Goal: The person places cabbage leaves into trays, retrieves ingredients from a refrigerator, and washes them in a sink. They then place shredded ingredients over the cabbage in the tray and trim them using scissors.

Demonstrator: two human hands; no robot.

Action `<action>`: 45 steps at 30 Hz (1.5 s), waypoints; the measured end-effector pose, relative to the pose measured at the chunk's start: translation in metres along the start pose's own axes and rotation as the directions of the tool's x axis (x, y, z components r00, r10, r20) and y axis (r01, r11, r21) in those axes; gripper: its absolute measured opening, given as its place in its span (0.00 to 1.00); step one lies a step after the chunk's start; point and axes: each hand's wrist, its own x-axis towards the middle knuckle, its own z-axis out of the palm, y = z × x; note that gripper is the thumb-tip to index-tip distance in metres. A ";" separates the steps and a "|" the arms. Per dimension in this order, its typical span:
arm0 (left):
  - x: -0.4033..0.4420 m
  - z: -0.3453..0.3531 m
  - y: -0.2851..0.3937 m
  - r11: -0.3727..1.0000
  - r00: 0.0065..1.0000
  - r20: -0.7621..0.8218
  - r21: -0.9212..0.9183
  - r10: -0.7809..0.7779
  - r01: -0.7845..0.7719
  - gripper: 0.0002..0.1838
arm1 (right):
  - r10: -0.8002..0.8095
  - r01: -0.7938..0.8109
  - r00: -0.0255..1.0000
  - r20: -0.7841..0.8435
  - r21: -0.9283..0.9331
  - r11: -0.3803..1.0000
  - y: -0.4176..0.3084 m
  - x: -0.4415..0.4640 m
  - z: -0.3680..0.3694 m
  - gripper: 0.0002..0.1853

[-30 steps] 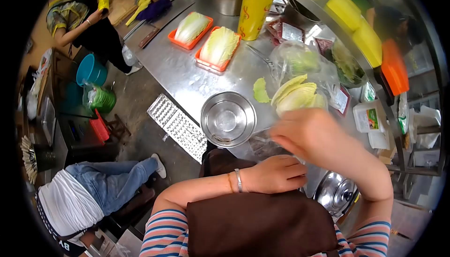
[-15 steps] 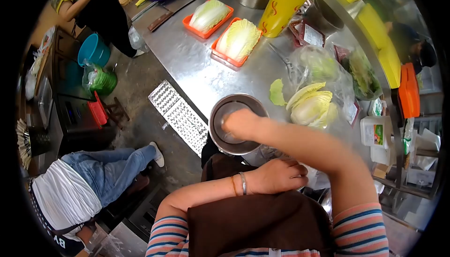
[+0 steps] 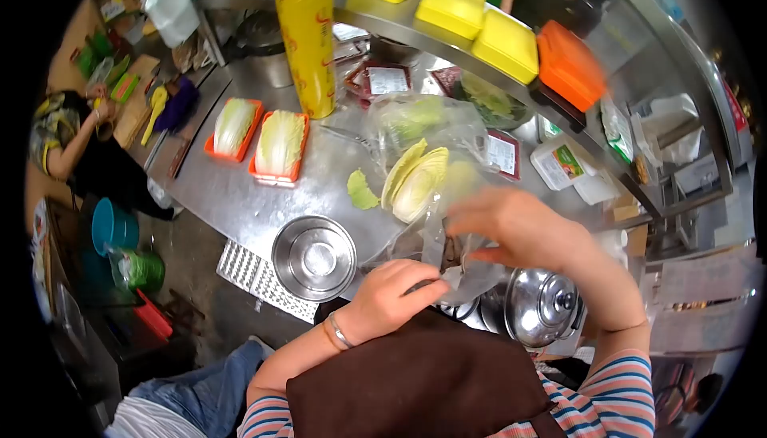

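Observation:
A clear plastic bag (image 3: 477, 280) with dark brownish contents lies at the near edge of the steel table. My left hand (image 3: 397, 298) has curled fingers, their tips meeting the bag's near edge. Over the bag's other side, my right hand (image 3: 511, 218) is slightly blurred, its thumb and fingers apart and nothing seen between them. A metal bowl (image 3: 314, 258) stands left of my hands, with no hand in it. Just beyond the bag is a peeled napa cabbage (image 3: 418, 185), with a loose cabbage leaf (image 3: 363, 189) beside it.
Two orange trays (image 3: 254, 173) hold cabbage halves. A yellow film roll (image 3: 307, 38) stands behind them. A lidded pot (image 3: 543, 306) sits at my right. Yellow boxes (image 3: 451, 8) and an orange box (image 3: 571, 65) line the shelf. Other people stand left and beyond the shelf.
My right hand has left the metal bowl and moved right to the plastic bag. The view has swung to the right, showing more of the shelf and the lidded pot.

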 end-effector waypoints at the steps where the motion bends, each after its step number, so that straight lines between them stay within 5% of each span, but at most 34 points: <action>1: 0.001 -0.001 0.001 1.000 1.000 0.019 -0.005 0.017 -0.016 0.12 | -0.030 0.035 0.971 -0.239 0.017 0.999 -0.002 -0.008 -0.001 0.21; 2: 0.002 -0.002 0.001 1.000 1.000 0.024 0.009 0.000 0.000 0.12 | 0.078 -0.056 0.963 -0.256 0.091 0.994 0.005 -0.019 -0.013 0.40; 3: 0.003 -0.004 0.002 1.000 0.999 0.027 0.025 -0.016 0.016 0.11 | 0.089 -0.065 0.958 -0.274 0.092 0.994 0.010 -0.032 -0.011 0.40; 5: 0.005 -0.009 0.004 1.000 0.999 0.033 0.029 0.000 -0.001 0.12 | 0.189 -0.104 0.957 -0.222 0.346 0.932 0.027 -0.052 0.004 0.60; 6: 0.004 -0.012 0.005 0.996 0.997 0.027 0.033 -0.078 0.077 0.13 | 0.227 -0.202 0.973 -0.041 0.318 0.926 0.041 -0.060 0.024 0.73; 8: -0.004 -0.007 0.003 0.981 0.982 0.004 -0.041 -0.191 0.191 0.13 | 0.340 -0.326 0.940 0.018 0.336 0.884 0.039 -0.057 0.056 0.72; 9: -0.009 -0.006 0.003 0.971 0.971 0.088 -0.068 -0.222 0.229 0.11 | 0.264 -0.187 0.957 -0.122 0.435 0.881 0.045 -0.050 0.073 0.72; 11: -0.024 0.004 -0.016 0.976 0.981 0.165 -0.174 -0.100 0.129 0.21 | 0.255 -0.114 0.917 -0.306 0.412 0.904 0.038 -0.036 0.082 0.66; 12: -0.015 0.004 -0.014 0.979 0.981 0.175 -0.172 -0.083 0.113 0.21 | 0.402 -0.214 0.896 -0.190 0.610 0.763 0.037 -0.032 0.087 0.56; 13: -0.006 0.003 -0.009 0.953 0.974 0.075 -0.207 -0.212 0.223 0.35 | 0.503 -0.302 0.864 -0.034 0.764 0.570 0.036 -0.029 0.090 0.46; 14: -0.001 0.000 -0.005 0.910 0.937 -0.026 -0.249 -0.348 0.331 0.50 | 0.495 -0.295 0.868 -0.034 0.767 0.570 0.035 -0.031 0.092 0.46; 15: -0.001 -0.001 -0.011 0.909 0.934 -0.029 -0.239 -0.357 0.340 0.50 | 0.539 -0.183 0.830 -0.141 0.845 0.503 0.036 -0.035 0.094 0.34; 16: -0.006 0.000 -0.021 0.898 0.913 0.081 -0.162 -0.401 0.409 0.62 | 0.588 -0.064 0.776 -0.229 0.898 0.435 0.036 -0.038 0.097 0.22; 17: -0.010 0.003 -0.029 0.878 0.872 0.189 -0.081 -0.451 0.471 0.74 | 0.580 -0.070 0.786 -0.213 0.902 0.426 0.031 -0.038 0.099 0.22; 18: -0.009 0.008 -0.033 0.861 0.863 0.115 -0.082 -0.492 0.502 0.76 | 0.581 0.002 0.775 -0.249 0.920 0.392 0.022 -0.039 0.098 0.17; 19: -0.010 0.006 -0.037 0.852 0.853 0.118 -0.078 -0.508 0.518 0.76 | 0.588 0.075 0.757 -0.284 0.932 0.354 0.012 -0.042 0.097 0.11; 21: -0.003 -0.002 -0.050 0.791 0.794 -0.129 -0.269 -0.595 0.549 0.77 | 0.615 0.066 0.744 -0.263 0.944 0.323 0.005 -0.048 0.095 0.08; 22: 0.006 0.001 -0.046 0.671 0.800 -0.010 -0.550 -0.599 0.496 0.75 | 0.606 0.131 0.734 -0.307 0.939 0.317 0.004 -0.051 0.097 0.07; 23: 0.006 0.007 -0.048 0.670 0.799 -0.006 -0.549 -0.601 0.500 0.75 | 0.599 0.194 0.721 -0.348 0.931 0.308 0.001 -0.053 0.100 0.06; 25: 0.012 0.019 -0.051 0.559 0.828 0.309 -0.622 -0.469 0.549 0.74 | 0.602 0.167 0.725 -0.335 0.933 0.319 0.001 -0.048 0.114 0.05; 26: 0.016 0.029 -0.046 0.593 0.852 0.244 -0.629 -0.464 0.503 0.51 | 0.608 0.141 0.724 -0.324 0.933 0.330 0.000 -0.045 0.118 0.05; 27: 0.018 0.035 -0.049 0.588 0.851 0.256 -0.631 -0.458 0.506 0.51 | 0.619 0.140 0.715 -0.324 0.934 0.328 -0.004 -0.042 0.120 0.05; 29: 0.016 0.051 -0.056 0.666 0.845 0.240 -0.529 -0.477 0.526 0.21 | 0.617 -0.072 0.561 -0.551 0.711 0.700 -0.009 -0.039 0.123 0.11; 30: 0.030 0.047 -0.038 0.604 0.795 0.189 -0.556 -0.577 0.571 0.04 | 0.555 -0.010 0.523 -0.648 0.646 0.764 -0.009 -0.040 0.126 0.16; 34: 0.034 0.038 -0.031 0.709 0.823 0.325 -0.419 -0.466 0.568 0.06 | 0.549 -0.019 0.509 -0.663 0.629 0.777 -0.014 -0.042 0.134 0.19; 35: 0.034 0.036 -0.035 0.702 0.816 0.331 -0.418 -0.474 0.577 0.06 | 0.641 -0.017 0.533 -0.553 0.750 0.661 -0.007 -0.045 0.139 0.20; 37: 0.038 0.030 -0.044 0.914 0.963 0.178 -0.318 -0.205 0.253 0.27 | 0.710 -0.022 0.566 -0.418 0.853 0.521 0.000 -0.047 0.140 0.21; 38: 0.041 0.029 -0.046 0.910 0.958 0.178 -0.313 -0.224 0.271 0.27 | 0.731 0.085 0.510 -0.454 0.872 0.482 -0.001 -0.047 0.139 0.21; 40: 0.049 0.026 -0.052 0.874 0.945 0.211 -0.369 -0.251 0.315 0.59 | 0.765 0.215 0.438 -0.472 0.882 0.420 -0.011 -0.040 0.135 0.18; 41: 0.049 0.032 -0.049 0.872 0.941 0.209 -0.364 -0.265 0.327 0.59 | 0.766 0.213 0.448 -0.462 0.887 0.410 -0.012 -0.032 0.137 0.18; 43: 0.051 0.053 -0.040 0.828 0.833 0.528 -0.385 -0.164 0.407 0.76 | 0.619 0.198 0.470 -0.630 0.758 0.621 -0.011 -0.021 0.141 0.14; 44: 0.049 0.054 -0.037 0.808 0.868 0.450 -0.419 -0.211 0.414 0.63 | 0.632 0.079 0.490 -0.601 0.753 0.654 -0.008 -0.020 0.143 0.12; 45: 0.049 0.058 -0.040 0.803 0.866 0.447 -0.419 -0.224 0.424 0.63 | 0.634 0.076 0.499 -0.591 0.759 0.647 -0.008 -0.017 0.140 0.12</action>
